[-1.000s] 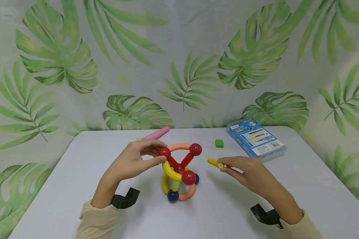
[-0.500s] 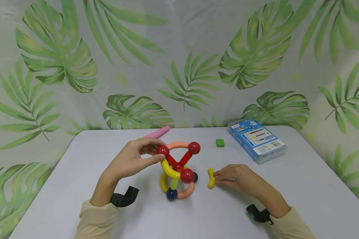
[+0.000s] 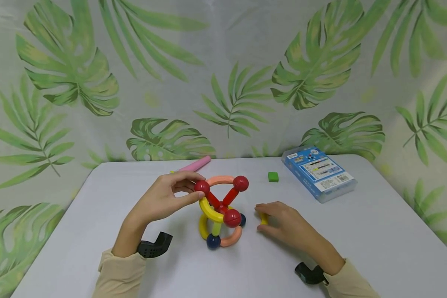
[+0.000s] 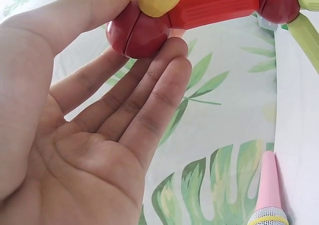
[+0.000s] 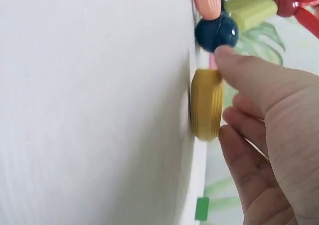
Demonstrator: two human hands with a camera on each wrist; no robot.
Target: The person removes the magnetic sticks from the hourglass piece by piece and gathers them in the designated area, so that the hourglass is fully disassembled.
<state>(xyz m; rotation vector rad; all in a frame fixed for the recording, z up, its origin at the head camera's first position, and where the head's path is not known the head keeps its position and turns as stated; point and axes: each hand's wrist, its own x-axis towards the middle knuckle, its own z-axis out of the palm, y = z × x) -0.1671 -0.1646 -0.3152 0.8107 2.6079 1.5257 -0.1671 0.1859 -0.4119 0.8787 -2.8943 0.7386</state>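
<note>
My left hand (image 3: 166,199) pinches a red ball (image 3: 202,187) at the upper left of a magnetic ball-and-rod structure. Red rods, a yellow curved rod (image 3: 210,212) and a salmon curved rod (image 3: 220,180) join its upper balls. Lower down are dark blue balls (image 3: 213,241) and a light green rod (image 3: 217,229). To the right, my right hand (image 3: 283,221) reaches over a loose yellow curved rod (image 5: 206,105) at the tabletop. In the right wrist view, the thumb and fingers are spread around that rod, their tips right at its two ends.
A pink toy microphone (image 4: 269,185) lies behind the left hand. Farther back on the white table (image 3: 134,273) are a small green block (image 3: 273,177) and a clear box with a blue printed insert (image 3: 319,173). A leaf-patterned cloth (image 3: 246,49) hangs behind.
My right hand brought the loose yellow curved rod down and left, set it near the structure, then spread over it. The left hand stays on the red ball, with the structure shifting slightly.
</note>
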